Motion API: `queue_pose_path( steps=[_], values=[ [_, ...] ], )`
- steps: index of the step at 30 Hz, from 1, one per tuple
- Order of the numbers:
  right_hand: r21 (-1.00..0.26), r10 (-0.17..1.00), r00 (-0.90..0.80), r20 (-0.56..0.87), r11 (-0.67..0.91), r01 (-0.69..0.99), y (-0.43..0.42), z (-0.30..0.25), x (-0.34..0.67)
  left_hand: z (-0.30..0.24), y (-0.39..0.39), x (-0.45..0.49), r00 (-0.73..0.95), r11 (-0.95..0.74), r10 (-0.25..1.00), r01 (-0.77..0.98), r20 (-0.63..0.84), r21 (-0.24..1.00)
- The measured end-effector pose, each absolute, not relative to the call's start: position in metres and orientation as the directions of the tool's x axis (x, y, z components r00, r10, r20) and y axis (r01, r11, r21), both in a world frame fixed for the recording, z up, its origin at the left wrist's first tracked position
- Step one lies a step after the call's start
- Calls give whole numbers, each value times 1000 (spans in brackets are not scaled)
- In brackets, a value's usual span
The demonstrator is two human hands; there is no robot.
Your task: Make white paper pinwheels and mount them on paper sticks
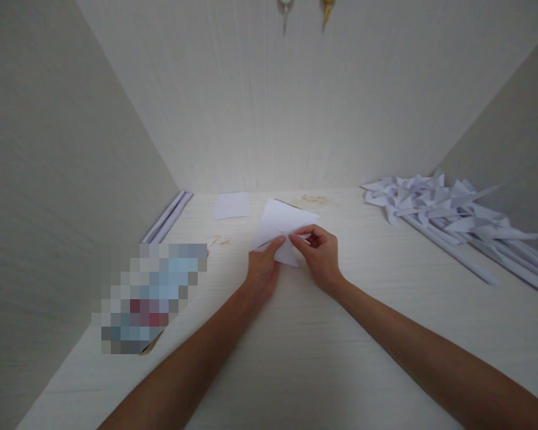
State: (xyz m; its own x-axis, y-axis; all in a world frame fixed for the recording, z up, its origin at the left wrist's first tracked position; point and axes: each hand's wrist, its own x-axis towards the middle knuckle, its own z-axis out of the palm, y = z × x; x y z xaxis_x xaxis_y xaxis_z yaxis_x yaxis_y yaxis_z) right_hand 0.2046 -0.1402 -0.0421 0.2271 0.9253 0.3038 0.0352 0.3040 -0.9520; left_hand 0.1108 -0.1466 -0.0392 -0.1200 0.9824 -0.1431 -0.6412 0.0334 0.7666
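Observation:
A white sheet of paper [283,216], partly folded with slits or loose flaps, is held between both hands just above the table. My left hand [263,263] grips its lower left side, thumb on top and fingers underneath. My right hand [319,254] pinches at a paper flap near the middle of the sheet, with thumb and index finger together. The thumb tips of both hands are close to each other. Whether a small item is also between the right fingers cannot be made out.
Paper pinwheels [430,200] on rolled sticks [452,248] are heaped at right. Paper rolls [169,218] lie by the left wall, near a pixelated object [155,298]. A square paper [232,205] and small piles of thin sticks [220,240] lie on the table [296,358].

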Motion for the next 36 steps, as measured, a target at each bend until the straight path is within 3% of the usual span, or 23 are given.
queue_pose_path(
  steps=[6, 8, 11, 14, 20, 31, 34, 36],
  values=[
    [-960, 925, 254, 281, 267, 90, -139, -41, 207, -39, -147, 110, -113, 73, 979, -577, -168, 814],
    [-963, 934, 234, 269, 253, 97, -136, -43, 212, -37, -143, 101, -18, 133, 985, -555, -172, 821],
    [-965, 953, 174, 249, 229, 128, -131, -44, 220, -32, -136, 82, 272, 326, 938, -468, -217, 822],
    [-961, 970, 76, 232, 216, 171, -128, -46, 226, -30, -130, 68, 353, 369, 906, -388, -234, 845],
    [-947, 970, -47, 237, 242, 213, -128, -49, 226, -40, -126, 70, 226, 278, 946, -184, -234, 943],
    [-936, 968, -61, 245, 253, 244, -129, -47, 227, -44, -128, 73, 116, 104, 988, 2, -103, 995],
    [-940, 964, -42, 263, 266, 213, -130, -46, 227, -44, -128, 74, 84, 120, 990, -50, -115, 992],
    [-948, 953, -35, 302, 304, 94, -130, -46, 226, -44, -127, 76, 41, 145, 989, -176, -140, 974]
  ],
)
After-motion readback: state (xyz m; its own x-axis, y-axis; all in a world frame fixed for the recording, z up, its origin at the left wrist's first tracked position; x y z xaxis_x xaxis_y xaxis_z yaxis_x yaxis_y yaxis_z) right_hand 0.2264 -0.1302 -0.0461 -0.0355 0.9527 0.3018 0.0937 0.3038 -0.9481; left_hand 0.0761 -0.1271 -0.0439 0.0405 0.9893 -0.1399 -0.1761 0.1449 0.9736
